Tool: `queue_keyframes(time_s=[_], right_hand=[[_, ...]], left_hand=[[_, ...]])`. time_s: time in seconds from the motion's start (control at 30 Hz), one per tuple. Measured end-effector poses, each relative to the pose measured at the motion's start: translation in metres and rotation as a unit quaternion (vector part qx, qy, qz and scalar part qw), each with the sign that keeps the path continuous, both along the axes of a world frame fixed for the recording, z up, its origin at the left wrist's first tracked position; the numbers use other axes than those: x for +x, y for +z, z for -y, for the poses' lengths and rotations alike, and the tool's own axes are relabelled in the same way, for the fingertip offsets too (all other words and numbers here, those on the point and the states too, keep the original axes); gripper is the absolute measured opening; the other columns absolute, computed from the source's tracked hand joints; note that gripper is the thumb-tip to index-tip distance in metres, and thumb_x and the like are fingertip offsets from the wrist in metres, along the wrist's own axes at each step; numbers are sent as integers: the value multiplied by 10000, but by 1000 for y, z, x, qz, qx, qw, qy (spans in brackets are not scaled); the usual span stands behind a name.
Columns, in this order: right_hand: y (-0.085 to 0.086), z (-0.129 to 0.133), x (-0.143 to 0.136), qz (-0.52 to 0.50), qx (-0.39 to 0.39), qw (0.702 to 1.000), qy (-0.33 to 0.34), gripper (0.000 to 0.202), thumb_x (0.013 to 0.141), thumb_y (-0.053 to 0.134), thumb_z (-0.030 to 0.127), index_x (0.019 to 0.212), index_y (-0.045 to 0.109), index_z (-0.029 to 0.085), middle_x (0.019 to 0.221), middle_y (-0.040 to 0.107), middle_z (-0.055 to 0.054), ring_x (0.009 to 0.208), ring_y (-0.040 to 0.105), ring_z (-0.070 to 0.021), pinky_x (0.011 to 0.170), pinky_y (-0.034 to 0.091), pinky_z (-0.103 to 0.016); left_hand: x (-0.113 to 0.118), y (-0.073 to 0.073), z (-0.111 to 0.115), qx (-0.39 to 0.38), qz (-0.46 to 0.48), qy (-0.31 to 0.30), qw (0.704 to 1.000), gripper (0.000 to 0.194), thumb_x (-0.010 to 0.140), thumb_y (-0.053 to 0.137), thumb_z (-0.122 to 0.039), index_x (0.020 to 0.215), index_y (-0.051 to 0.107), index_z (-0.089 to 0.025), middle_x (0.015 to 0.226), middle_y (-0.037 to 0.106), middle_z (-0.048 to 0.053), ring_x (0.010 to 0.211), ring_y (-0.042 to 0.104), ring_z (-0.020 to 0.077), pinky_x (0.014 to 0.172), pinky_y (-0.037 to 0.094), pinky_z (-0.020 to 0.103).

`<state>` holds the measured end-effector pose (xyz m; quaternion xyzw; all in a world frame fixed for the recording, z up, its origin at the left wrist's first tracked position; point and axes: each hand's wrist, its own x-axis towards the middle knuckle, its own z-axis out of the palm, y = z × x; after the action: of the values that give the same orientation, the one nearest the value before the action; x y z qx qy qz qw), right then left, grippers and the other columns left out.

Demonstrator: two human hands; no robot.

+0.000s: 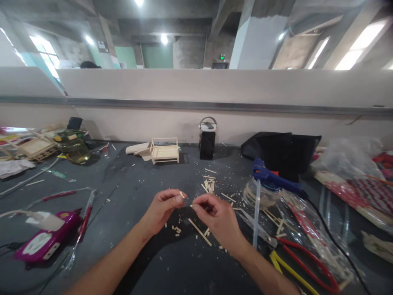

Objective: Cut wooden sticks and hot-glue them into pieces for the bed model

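Note:
Thumb and fingers of my left hand (162, 209) pinch a short piece of wooden stick (182, 194). Close beside it, a small gap away, my right hand (219, 215) is closed in a pinch, with a tiny pale wooden bit (192, 206) at its fingertips. Beneath the hands lie several cut wooden bits (176, 230) and one longer wooden stick (199, 232). Just beyond the right hand is a small pile of wooden sticks (210, 185). Farther back stands a miniature wooden frame (165, 152), shaped like a little bed or bench.
At right, a blue glue gun (276, 179) rests over a clear round container (256, 193), near red-and-yellow-handled pliers (302, 262) and plastic bags (346, 159). A black phone (207, 146) stands against the back. At left are a purple power strip (49, 237) and a bottle (75, 149).

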<state>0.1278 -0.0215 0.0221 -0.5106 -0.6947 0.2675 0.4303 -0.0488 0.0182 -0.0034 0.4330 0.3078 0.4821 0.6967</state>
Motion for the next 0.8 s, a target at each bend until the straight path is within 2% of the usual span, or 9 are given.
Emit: queue_keyframes(time_s=[0.17, 0.37, 0.8], right_hand=[[0, 3, -1, -62, 35, 997, -4, 69, 807, 581, 199, 779, 643, 205, 680, 646, 30, 526, 535, -95, 496, 441, -198], [-2, 5, -1, -52, 51, 997, -9, 56, 822, 587, 188, 781, 622, 204, 707, 630, 29, 550, 536, -95, 521, 445, -206], [-5, 6, 0, -60, 71, 996, -4, 71, 838, 602, 179, 774, 619, 207, 707, 627, 29, 570, 539, -94, 533, 440, -197]], left_hand=[[3, -2, 2, 32, -31, -11, 999, 85, 721, 775, -262, 744, 766, -181, 705, 631, 7, 679, 528, 109, 672, 403, 233], [4, -6, 2, 67, -54, -22, 996, 55, 731, 769, -252, 756, 769, -203, 750, 648, 2, 717, 537, 112, 694, 406, 232], [3, -7, 3, 77, -67, -29, 994, 54, 740, 764, -236, 765, 758, -188, 771, 655, 2, 720, 552, 110, 689, 417, 223]])
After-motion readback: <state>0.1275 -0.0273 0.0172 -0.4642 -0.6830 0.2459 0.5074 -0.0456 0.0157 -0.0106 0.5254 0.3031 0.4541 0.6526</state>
